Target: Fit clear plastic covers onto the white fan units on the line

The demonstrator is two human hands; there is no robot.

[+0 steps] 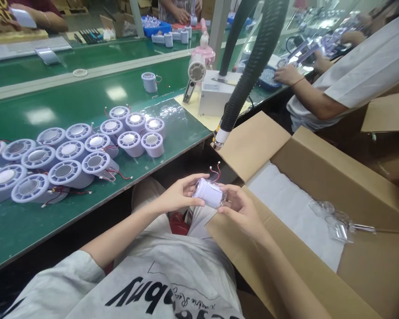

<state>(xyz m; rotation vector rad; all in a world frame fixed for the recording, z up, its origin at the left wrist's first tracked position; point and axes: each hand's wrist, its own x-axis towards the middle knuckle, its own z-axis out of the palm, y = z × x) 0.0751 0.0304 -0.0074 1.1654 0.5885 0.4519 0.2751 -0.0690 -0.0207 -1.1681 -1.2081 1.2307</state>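
Over my lap I hold a lavender cylindrical motor housing (210, 193) with thin red and white wires sticking up from it. My left hand (182, 192) grips its ringed end, fingers above and thumb below. Around the other end are the fingers of my right hand (241, 208), where a clear plastic part (224, 198) shows between them. On the green table to the left stand several similar lavender housings (71, 150), most with a round silver disc on top and some with loose wires.
To my right is an open cardboard box (319, 159) with white lining and several clear plastic parts (339, 221). A black flexible hose (249, 66) hangs ahead, near a white box-shaped device (216, 95) and a small fan (197, 71). Co-workers sit across the table and at right.
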